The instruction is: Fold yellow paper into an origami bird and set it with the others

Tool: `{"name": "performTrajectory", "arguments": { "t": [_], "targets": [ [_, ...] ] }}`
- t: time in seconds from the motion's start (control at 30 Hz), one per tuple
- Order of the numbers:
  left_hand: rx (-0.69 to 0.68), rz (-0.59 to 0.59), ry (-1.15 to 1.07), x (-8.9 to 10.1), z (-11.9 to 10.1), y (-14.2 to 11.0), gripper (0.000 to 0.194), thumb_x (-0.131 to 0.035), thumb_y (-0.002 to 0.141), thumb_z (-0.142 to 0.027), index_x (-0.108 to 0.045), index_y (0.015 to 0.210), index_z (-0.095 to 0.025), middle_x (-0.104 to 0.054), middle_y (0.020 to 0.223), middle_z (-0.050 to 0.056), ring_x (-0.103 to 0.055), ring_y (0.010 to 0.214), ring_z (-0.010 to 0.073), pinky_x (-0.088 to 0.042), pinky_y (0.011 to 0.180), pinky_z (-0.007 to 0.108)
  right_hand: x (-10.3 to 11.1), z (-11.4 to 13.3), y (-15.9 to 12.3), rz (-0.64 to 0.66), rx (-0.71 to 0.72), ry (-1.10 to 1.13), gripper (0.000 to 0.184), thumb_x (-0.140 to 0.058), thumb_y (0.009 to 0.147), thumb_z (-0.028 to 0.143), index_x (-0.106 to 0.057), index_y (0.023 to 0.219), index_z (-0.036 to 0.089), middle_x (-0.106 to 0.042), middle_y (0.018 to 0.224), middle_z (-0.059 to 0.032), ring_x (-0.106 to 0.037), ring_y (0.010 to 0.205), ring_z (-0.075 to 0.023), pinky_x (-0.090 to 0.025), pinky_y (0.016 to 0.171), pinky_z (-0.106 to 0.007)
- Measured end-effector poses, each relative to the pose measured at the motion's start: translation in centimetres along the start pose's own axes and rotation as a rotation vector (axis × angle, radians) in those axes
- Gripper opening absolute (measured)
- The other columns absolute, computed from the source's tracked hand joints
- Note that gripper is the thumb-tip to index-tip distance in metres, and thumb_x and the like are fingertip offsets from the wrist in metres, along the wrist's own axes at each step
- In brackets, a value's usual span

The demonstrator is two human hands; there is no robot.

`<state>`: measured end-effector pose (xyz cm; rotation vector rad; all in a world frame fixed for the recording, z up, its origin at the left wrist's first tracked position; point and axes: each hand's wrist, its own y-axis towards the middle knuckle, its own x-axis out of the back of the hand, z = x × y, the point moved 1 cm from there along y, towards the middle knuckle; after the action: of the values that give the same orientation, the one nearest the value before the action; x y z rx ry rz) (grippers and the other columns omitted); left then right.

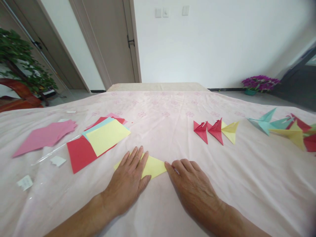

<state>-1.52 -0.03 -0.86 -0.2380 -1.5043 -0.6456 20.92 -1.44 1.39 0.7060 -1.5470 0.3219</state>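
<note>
A folded piece of yellow paper [155, 167] lies flat on the pink cloth in front of me, narrowing to a point at its right end. Across its left part rests my left hand [130, 177], fingers stretched out and pressing down, so much of that side is hidden. My right hand [190, 181] touches the paper's right tip with the thumb side, its other fingers curled in. Whether the tip is pinched or only pressed is hard to see. Just beyond my left hand lies a stack of coloured sheets, with a yellow sheet [108, 135] on top.
Red and yellow folded paper birds [216, 131] stand in a row at the right; several more paper birds [264, 121] sit farther right. Pink sheets [46, 136], clear plastic wrap and a white paper scrap [58, 161] lie at the left on the tablecloth [158, 128].
</note>
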Motion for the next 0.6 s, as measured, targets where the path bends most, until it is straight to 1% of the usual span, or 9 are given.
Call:
{"name": "performTrajectory", "arguments": {
  "t": [0.07, 0.17, 0.37, 0.43, 0.5, 0.6],
  "targets": [
    [0.026, -0.001, 0.017, -0.2, 0.5, -0.4, 0.064, -0.044, 0.094, -0.049, -0.037, 0.144, -0.010, -0.038, 0.150, 0.021, -0.033, 0.140, 0.0338, -0.035, 0.109, 0.055, 0.0, 0.0, -0.1, 0.013, -0.005, 0.005, 0.044, -0.061, 0.077, 0.005, -0.056, 0.120, 0.014, -0.058, 0.094, -0.0064, -0.048, 0.081, -0.0225, -0.041, 0.071, -0.037],
    [0.065, 0.010, 0.032, -0.4, 1.0, -0.8, 0.068, -0.040, 0.094, -0.053, -0.035, 0.145, -0.009, -0.036, 0.151, 0.022, -0.031, 0.141, 0.0338, -0.032, 0.110, 0.055, 0.0, 0.1, -0.2, 0.030, -0.015, 0.025, 0.046, -0.060, 0.079, 0.006, -0.054, 0.124, 0.014, -0.057, 0.096, -0.0072, -0.049, 0.084, -0.0234, -0.041, 0.073, -0.038],
    [0.171, 0.151, -0.008, -0.1, 0.9, -1.0, 0.068, -0.031, 0.096, -0.054, -0.030, 0.149, -0.011, -0.024, 0.157, 0.018, -0.019, 0.146, 0.0314, -0.022, 0.114, 0.056, 0.0, 0.4, -0.2, 0.038, -0.010, 0.036, 0.055, -0.057, 0.081, 0.008, -0.046, 0.135, 0.016, -0.057, 0.101, -0.0085, -0.049, 0.087, -0.0243, -0.041, 0.078, -0.039],
    [0.187, 0.175, -0.025, 0.0, 0.8, -0.9, 0.069, -0.031, 0.096, -0.055, -0.029, 0.149, -0.012, -0.021, 0.158, 0.017, -0.017, 0.146, 0.0311, -0.020, 0.115, 0.056, 0.3, 0.7, 0.1, 0.054, -0.017, 0.014, 0.050, -0.055, 0.083, 0.007, -0.049, 0.132, 0.017, -0.058, 0.099, -0.0082, -0.049, 0.086, -0.0246, -0.041, 0.076, -0.039],
    [0.202, 0.171, -0.043, -0.1, 0.8, -0.9, 0.070, -0.032, 0.095, -0.056, -0.029, 0.149, -0.012, -0.022, 0.158, 0.017, -0.017, 0.146, 0.0313, -0.019, 0.115, 0.057, 0.8, 0.9, 0.3, 0.077, -0.026, -0.017, 0.043, -0.052, 0.084, 0.006, -0.053, 0.126, 0.016, -0.059, 0.097, -0.0084, -0.050, 0.086, -0.0250, -0.041, 0.075, -0.039],
    [0.251, 0.114, -0.075, -0.4, 1.1, -1.3, 0.072, -0.033, 0.095, -0.057, -0.032, 0.148, -0.009, -0.026, 0.156, 0.019, -0.022, 0.145, 0.0314, -0.021, 0.115, 0.054, 1.6, 0.8, 0.3, 0.116, -0.039, -0.072, 0.035, -0.047, 0.086, 0.005, -0.057, 0.119, 0.013, -0.060, 0.100, -0.0107, -0.052, 0.089, -0.0265, -0.041, 0.076, -0.040]
  ]
}}
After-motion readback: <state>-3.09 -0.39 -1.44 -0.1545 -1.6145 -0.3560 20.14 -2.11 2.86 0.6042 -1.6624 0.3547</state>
